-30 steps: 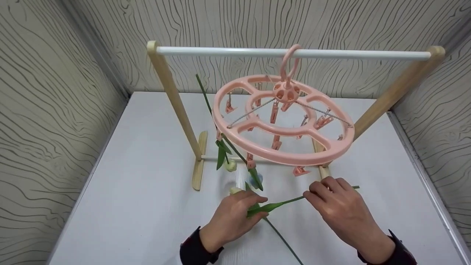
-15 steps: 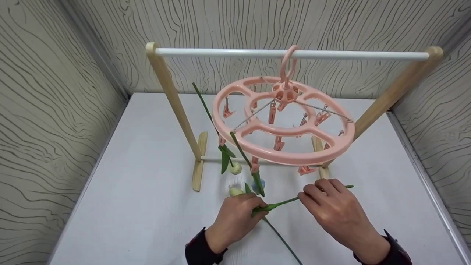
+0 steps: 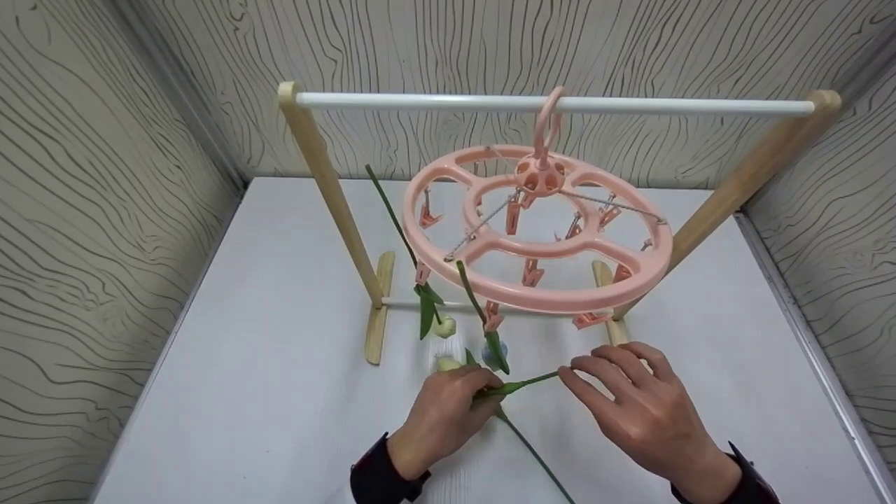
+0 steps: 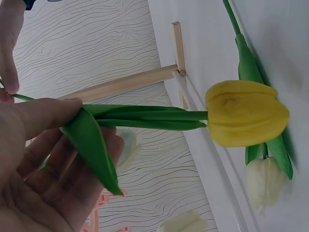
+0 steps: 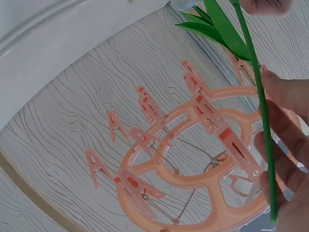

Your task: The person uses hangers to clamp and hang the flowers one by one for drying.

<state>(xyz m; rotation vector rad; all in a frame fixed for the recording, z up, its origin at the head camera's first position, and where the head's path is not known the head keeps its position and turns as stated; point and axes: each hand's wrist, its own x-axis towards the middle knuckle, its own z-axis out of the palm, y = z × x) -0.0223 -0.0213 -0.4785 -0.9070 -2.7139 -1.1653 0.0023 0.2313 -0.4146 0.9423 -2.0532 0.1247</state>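
My left hand point(image 3: 448, 409) pinches a yellow tulip point(image 4: 246, 113) at its leaves, between thumb and fingers. In the left wrist view one leaf folds down over the fingers, and the bloom points away from the palm. My right hand point(image 3: 637, 406) holds the same tulip's green stem point(image 5: 263, 111) with thumb and fingertips. In the head view the left hand hides the yellow bloom. A white tulip point(image 4: 265, 181) lies on the table beneath, its stem point(image 3: 535, 455) running toward the front edge.
A pink clip hanger point(image 3: 560, 301) hangs from the white bar point(image 3: 434, 101) of a wooden stand. Its clips hold a cream tulip point(image 3: 444, 327) and a blue tulip point(image 3: 495, 355), blooms downward. Other clips dangle around the ring, one point(image 3: 591, 320) close above the right hand.
The right hand has shifted slightly left along the stem, and the left fingers have closed in on the leaves. The pink ring has turned a little, moving the blue and cream tulips slightly right.
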